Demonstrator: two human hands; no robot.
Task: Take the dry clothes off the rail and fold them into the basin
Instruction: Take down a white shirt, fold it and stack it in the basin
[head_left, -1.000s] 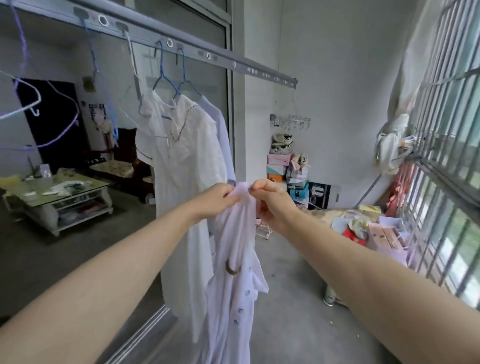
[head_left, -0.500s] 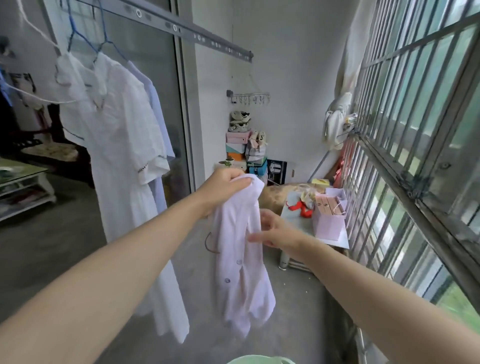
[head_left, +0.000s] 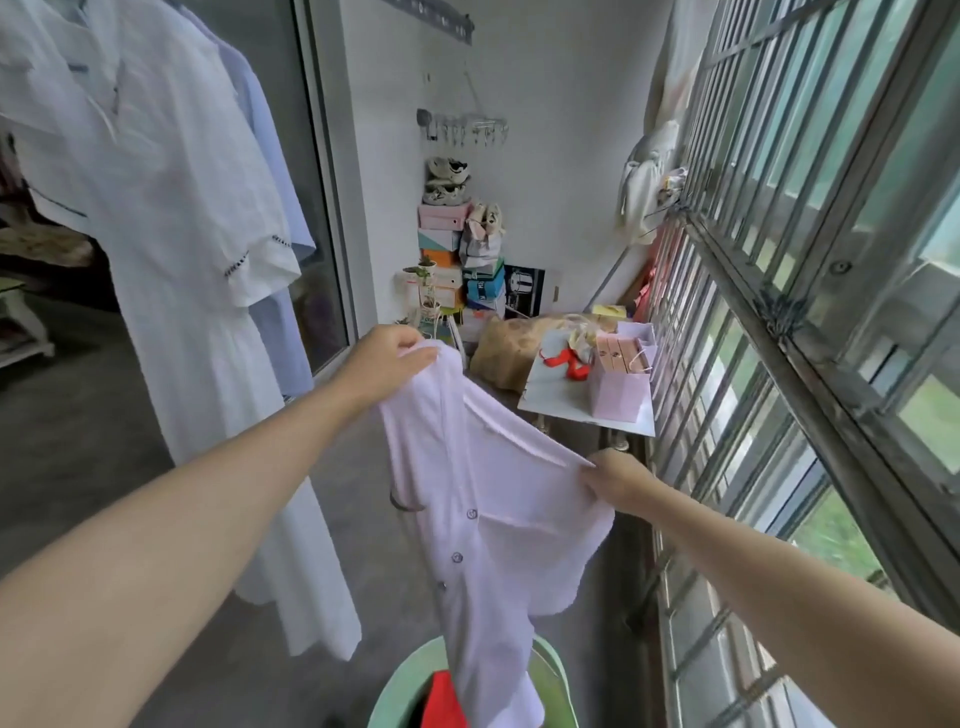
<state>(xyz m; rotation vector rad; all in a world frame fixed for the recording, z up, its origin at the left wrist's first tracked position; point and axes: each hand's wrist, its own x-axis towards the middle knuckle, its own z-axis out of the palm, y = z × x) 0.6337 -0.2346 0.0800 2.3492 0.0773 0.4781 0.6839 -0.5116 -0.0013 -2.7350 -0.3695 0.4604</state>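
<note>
I watch through a single wide-angle head camera, facing forward and tilted down along a narrow balcony. Both forearms enter from the bottom corners. The left hand (head_left: 387, 364) and right hand (head_left: 618, 480) sit close, near centre, on the pale pink shirt (head_left: 493, 493). The green basin (head_left: 402, 686) is cropped at 6 o'clock. The window grille (head_left: 779, 317) fills 3 o'clock, the white dress (head_left: 197, 260) 10 o'clock, and the shoe boxes (head_left: 441, 228) lie far off at 12.

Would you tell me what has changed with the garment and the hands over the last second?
The right hand let go of the top beside the left hand, dropped, and now grips the lilac shirt by its side edge, spreading it wide over the green basin. The left hand still holds the top; the white dress stays hanging.
</note>
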